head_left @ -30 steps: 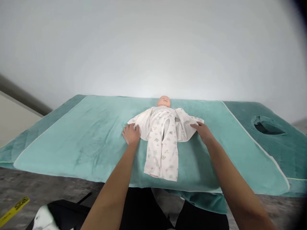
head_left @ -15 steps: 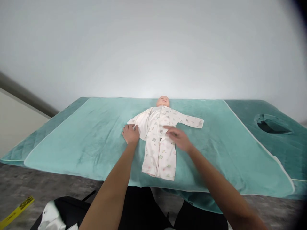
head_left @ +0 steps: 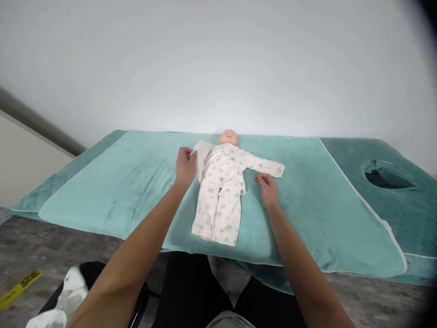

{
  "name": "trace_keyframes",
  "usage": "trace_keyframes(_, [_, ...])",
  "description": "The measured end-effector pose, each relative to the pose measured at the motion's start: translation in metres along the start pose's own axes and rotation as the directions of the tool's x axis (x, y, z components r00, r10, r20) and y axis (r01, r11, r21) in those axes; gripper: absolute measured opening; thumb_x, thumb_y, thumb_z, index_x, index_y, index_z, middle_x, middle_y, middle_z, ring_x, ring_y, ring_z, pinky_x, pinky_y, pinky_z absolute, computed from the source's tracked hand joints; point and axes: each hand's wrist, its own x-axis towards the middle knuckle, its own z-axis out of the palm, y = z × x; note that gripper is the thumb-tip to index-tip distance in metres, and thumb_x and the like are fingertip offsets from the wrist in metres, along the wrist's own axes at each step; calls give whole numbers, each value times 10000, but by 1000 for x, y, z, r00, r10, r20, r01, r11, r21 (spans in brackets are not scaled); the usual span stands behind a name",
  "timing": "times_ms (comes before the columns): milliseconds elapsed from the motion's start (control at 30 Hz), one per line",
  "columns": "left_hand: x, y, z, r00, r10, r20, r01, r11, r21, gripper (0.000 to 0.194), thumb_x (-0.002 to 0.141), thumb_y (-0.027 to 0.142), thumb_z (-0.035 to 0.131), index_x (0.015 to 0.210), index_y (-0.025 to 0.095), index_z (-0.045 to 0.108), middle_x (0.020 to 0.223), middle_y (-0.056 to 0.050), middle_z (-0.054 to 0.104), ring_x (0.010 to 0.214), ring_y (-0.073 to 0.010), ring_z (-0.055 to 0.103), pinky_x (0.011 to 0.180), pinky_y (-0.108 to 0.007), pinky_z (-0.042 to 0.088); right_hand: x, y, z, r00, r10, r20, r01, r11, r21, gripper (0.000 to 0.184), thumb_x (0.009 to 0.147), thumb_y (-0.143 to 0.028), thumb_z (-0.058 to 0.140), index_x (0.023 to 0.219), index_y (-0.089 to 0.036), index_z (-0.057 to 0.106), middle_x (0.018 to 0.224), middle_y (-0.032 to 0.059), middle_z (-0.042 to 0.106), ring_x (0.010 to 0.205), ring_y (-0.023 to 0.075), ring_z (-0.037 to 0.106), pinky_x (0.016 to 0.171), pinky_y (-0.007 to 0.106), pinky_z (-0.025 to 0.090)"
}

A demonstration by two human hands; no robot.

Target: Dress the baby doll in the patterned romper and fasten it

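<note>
A baby doll (head_left: 228, 136) lies on its back on a light teal towel (head_left: 119, 187), dressed in a white patterned sleepsuit (head_left: 221, 191). My left hand (head_left: 185, 165) is closed on the left flap of the sleepsuit and holds it lifted beside the doll's chest. Flat on the towel lies my right hand (head_left: 268, 189), fingers spread, just below the doll's outstretched sleeve (head_left: 268, 166). The right flap lies folded across the doll's front.
The towel covers a darker teal massage table (head_left: 403, 200) with a face hole (head_left: 387, 175) at the right end. A plain white wall stands behind. On the grey floor at lower left are a black and white bag (head_left: 71, 291) and yellow tape (head_left: 20, 289).
My right hand folded the right flap over the doll's front, then moved back to the towel below the sleeve. My left hand lifted the left flap off the towel.
</note>
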Motion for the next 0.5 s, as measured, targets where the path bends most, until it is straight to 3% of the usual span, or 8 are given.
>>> trace_keyframes(67, [-12, 29, 3, 968, 182, 171, -188, 982, 23, 138, 947, 294, 482, 1031, 217, 558, 956, -32, 625, 889, -177, 577, 827, -301, 482, 1, 4, -2, 1000, -1, 8, 1, 1000, 11, 261, 871, -461, 540, 930, -216, 609, 982, 50, 698, 887, 180, 653, 885, 359, 527])
trace_keyframes(100, [-20, 39, 4, 917, 250, 310, -276, 960, 40, 122, 939, 278, 482, 993, 222, 576, 927, -32, 626, 881, -188, 585, 815, -304, 482, 2, 6, -3, 1000, -1, 10, 0, 999, 33, 264, 867, -460, 552, 932, -212, 612, 978, 48, 699, 879, 175, 650, 877, 350, 523])
trace_keyframes(167, [-40, 51, 2, 739, 327, 590, -444, 894, 62, 121, 919, 240, 477, 903, 232, 597, 879, -32, 621, 854, -208, 597, 779, -314, 476, 2, 7, -5, 1000, 3, 10, -4, 996, 90, 266, 859, -460, 575, 929, -207, 616, 965, 42, 700, 859, 167, 643, 862, 338, 515])
trace_keyframes(200, [-49, 53, -1, 656, 329, 679, -505, 860, 72, 138, 911, 224, 469, 869, 233, 600, 875, -36, 620, 852, -214, 600, 774, -322, 473, 2, 7, -5, 1000, 7, 6, -8, 993, 120, 263, 853, -458, 587, 925, -207, 616, 957, 38, 700, 849, 165, 639, 854, 335, 513])
trace_keyframes(233, [-57, 52, -4, 604, 313, 733, -540, 837, 87, 155, 908, 210, 459, 854, 232, 603, 888, -40, 625, 857, -217, 603, 777, -329, 472, 1, 6, -5, 1000, 11, 1, -11, 989, 145, 258, 846, -455, 599, 917, -207, 617, 947, 34, 700, 840, 164, 636, 846, 332, 511])
trace_keyframes(300, [-66, 47, -12, 611, 255, 750, -519, 844, 136, 175, 912, 207, 444, 890, 229, 616, 926, -43, 636, 849, -209, 607, 787, -336, 475, 0, 2, -4, 1000, 15, -4, -14, 985, 174, 244, 834, -444, 615, 897, -208, 619, 925, 28, 696, 825, 163, 630, 832, 329, 506])
trace_keyframes(400, [-73, 36, -24, 688, 170, 705, -376, 915, 147, 189, 919, 253, 471, 1032, 236, 621, 919, -22, 635, 775, -175, 599, 756, -318, 492, -4, -6, -3, 1000, -1, 10, 0, 987, 161, 246, 830, -451, 622, 889, -212, 620, 906, 21, 687, 823, 167, 625, 830, 331, 498])
trace_keyframes(500, [-82, 22, -30, 783, 183, 595, -291, 952, 91, 260, 888, 245, 524, 1139, 244, 591, 981, -18, 631, 844, -168, 608, 773, -303, 512, -11, -14, -1, 991, -72, 110, 67, 997, 45, 293, 820, -490, 644, 932, -219, 625, 937, 26, 679, 862, 185, 615, 823, 336, 488])
